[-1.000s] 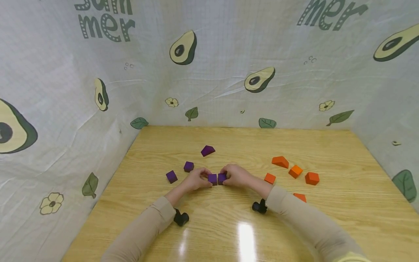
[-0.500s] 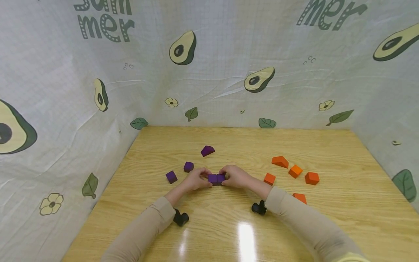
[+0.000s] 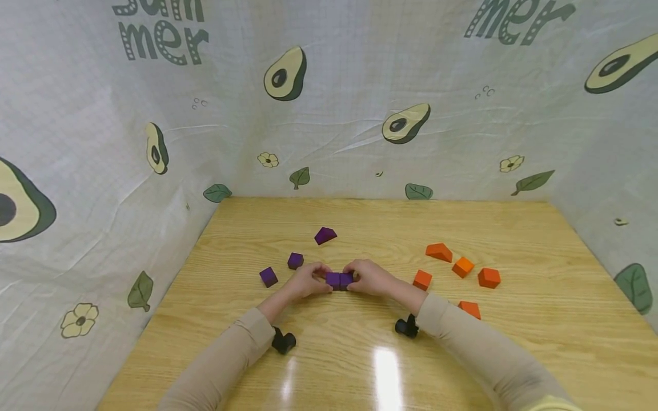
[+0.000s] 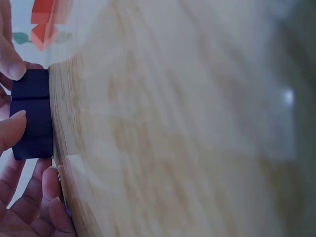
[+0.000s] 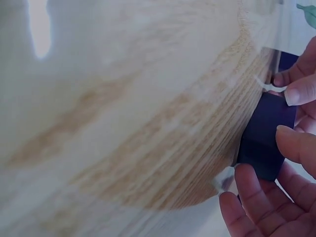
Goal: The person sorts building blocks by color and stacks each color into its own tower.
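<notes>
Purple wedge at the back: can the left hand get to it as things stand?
Probably not right away: the left hand grips the joined purple cubes. Bare table lies before the purple wedge.

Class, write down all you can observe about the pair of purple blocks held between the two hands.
The pair of purple blocks are two small, dark purple cubes with a matte, painted look. They sit side by side, faces pressed together with only a thin seam showing, resting on the wooden table near its middle. The left hand pinches one end and the right hand the other, with fingertips on the blocks' sides.
</notes>
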`<state>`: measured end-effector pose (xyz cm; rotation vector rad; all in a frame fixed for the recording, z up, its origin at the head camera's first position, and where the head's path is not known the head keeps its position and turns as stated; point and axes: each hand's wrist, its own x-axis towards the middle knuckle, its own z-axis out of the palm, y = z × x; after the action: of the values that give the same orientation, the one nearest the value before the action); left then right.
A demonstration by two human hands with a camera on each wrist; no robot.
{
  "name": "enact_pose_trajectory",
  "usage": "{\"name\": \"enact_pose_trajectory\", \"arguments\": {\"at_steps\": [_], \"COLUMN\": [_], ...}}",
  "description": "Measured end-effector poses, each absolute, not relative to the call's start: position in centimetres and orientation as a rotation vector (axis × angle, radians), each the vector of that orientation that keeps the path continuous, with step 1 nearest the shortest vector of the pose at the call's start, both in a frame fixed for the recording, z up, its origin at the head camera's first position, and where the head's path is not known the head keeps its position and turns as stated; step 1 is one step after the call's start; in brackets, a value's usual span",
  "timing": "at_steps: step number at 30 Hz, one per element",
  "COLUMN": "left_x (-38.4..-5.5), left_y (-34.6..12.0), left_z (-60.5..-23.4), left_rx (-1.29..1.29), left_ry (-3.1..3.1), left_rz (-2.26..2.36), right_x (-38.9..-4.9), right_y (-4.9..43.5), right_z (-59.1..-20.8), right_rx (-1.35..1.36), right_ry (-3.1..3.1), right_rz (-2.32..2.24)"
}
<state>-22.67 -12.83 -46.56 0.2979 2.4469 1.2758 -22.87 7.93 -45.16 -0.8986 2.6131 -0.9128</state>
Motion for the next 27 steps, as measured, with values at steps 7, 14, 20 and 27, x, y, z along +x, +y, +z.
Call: {"name": "enact_pose_trajectory", "arguments": {"at_steps": [7,14,20,27], "left_x": [-22.67,-22.83,-22.99,-22.98], "left_y": [-12.82,-12.84,-12.82,-12.78], "left_z": [-46.62,-46.63,-46.73,-46.71], "left_rx": [0.283,0.295,0.272,0.266], "left_ry": [2.431,2.441,2.431,2.428], "left_rz": [1.298,1.282,1.296,1.297], "right_x": [-22.81,-22.70,-22.69,-22.63], "right_y": [7.79,7.66,7.54,7.52], "right_z": [-45.28,-45.31,-45.17,-45.06], "right_rx": [-0.871,-0.849,-0.834,-0.816], "right_ry": [2.627,2.652,2.655,2.648], "right_rz": [-0.924,-0.910,-0.901,-0.900]}}
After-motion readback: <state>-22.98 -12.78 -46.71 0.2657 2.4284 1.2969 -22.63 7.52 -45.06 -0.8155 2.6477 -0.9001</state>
